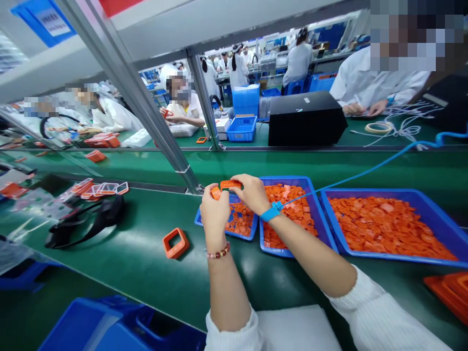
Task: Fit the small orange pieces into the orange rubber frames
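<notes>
My left hand [215,214] is closed round a small orange plastic piece [216,193], whose end shows past the fingers. Just to its right, my right hand [253,192] pinches a flat orange plastic part [231,185] with slots in it. Both hands are raised over a small blue tray [252,235] of orange pieces. A larger blue tray [272,251] of similar orange pieces lies under my right wrist, which wears a blue strap [271,212] with a cord. Left of my left wrist, a stack of square orange frames [176,243] lies on the green table.
A third blue tray [387,255] holds orange pieces at right, with more orange parts [449,292] near the edge. A metal post [146,112] rises ahead. A black strap-like item [106,219] lies left. The blue cord [380,168] crosses rightward. Co-workers sit across the bench.
</notes>
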`<action>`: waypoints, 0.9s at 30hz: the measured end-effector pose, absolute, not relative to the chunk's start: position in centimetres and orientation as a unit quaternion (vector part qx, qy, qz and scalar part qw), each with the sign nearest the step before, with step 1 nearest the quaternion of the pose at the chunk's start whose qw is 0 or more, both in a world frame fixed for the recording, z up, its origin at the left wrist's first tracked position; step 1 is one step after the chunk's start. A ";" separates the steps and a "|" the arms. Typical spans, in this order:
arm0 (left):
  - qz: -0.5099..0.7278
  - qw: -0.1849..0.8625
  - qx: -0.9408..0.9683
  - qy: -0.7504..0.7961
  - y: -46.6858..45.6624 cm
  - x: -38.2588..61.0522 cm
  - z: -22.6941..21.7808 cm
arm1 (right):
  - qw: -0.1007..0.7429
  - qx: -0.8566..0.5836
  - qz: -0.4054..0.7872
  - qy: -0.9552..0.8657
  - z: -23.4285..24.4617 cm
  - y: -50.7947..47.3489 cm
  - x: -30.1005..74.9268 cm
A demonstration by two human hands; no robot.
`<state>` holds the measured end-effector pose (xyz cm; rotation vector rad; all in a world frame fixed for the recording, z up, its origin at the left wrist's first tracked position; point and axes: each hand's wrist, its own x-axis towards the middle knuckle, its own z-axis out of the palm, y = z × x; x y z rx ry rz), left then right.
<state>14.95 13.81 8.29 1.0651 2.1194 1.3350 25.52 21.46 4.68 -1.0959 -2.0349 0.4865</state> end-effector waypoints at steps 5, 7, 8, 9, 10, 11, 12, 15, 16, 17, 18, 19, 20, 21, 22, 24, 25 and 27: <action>0.439 0.180 0.347 0.809 13.5 14.0 8.3 | 0.326 -0.403 0.189 -0.834 3.1 21.2 25.5; 0.440 0.183 0.341 0.810 13.6 13.7 8.0 | 0.304 -0.397 0.184 -0.846 2.7 21.0 25.5; 0.442 0.185 0.339 0.809 13.7 13.5 7.8 | 0.295 -0.396 0.179 -0.851 2.6 20.9 25.6; 0.445 0.186 0.338 0.808 13.8 13.5 7.6 | 0.287 -0.396 0.174 -0.855 2.5 20.8 25.6; 0.447 0.187 0.338 0.807 13.9 13.4 7.5 | 0.281 -0.397 0.168 -0.858 2.5 20.7 25.7; 0.448 0.188 0.339 0.806 13.9 13.4 7.4 | 0.275 -0.398 0.162 -0.860 2.5 20.7 25.7; 0.448 0.189 0.341 0.805 14.0 13.4 7.3 | 0.269 -0.399 0.157 -0.862 2.5 20.6 25.8; 0.444 0.190 0.348 0.804 14.1 13.6 7.3 | 0.254 -0.401 0.141 -0.869 2.6 20.4 25.9; 0.442 0.190 0.350 0.804 14.2 13.7 7.3 | 0.251 -0.401 0.136 -0.871 2.6 20.4 25.9; 0.440 0.191 0.352 0.804 14.2 13.7 7.3 | 0.248 -0.400 0.132 -0.872 2.6 20.4 25.9; 0.438 0.192 0.353 0.804 14.2 13.8 7.4 | 0.246 -0.400 0.127 -0.874 2.6 20.3 25.9; 0.436 0.194 0.353 0.805 14.3 13.8 7.4 | 0.245 -0.400 0.124 -0.875 2.5 20.3 25.9; 0.435 0.196 0.353 0.804 14.3 13.8 7.4 | 0.243 -0.399 0.121 -0.876 2.5 20.3 25.8; 0.435 0.198 0.353 0.804 14.3 13.8 7.4 | 0.241 -0.398 0.118 -0.877 2.5 20.3 25.8; 0.435 0.199 0.353 0.804 14.3 13.8 7.4 | 0.239 -0.397 0.116 -0.878 2.4 20.2 25.8; 0.435 0.202 0.351 0.804 14.3 13.8 7.3 | 0.234 -0.395 0.113 -0.881 2.4 20.2 25.8; 0.434 0.203 0.350 0.805 14.3 13.8 7.3 | 0.232 -0.395 0.112 -0.882 2.3 20.2 25.8; 0.433 0.205 0.347 0.806 14.3 13.8 7.4 | 0.229 -0.395 0.109 -0.883 2.3 20.2 25.8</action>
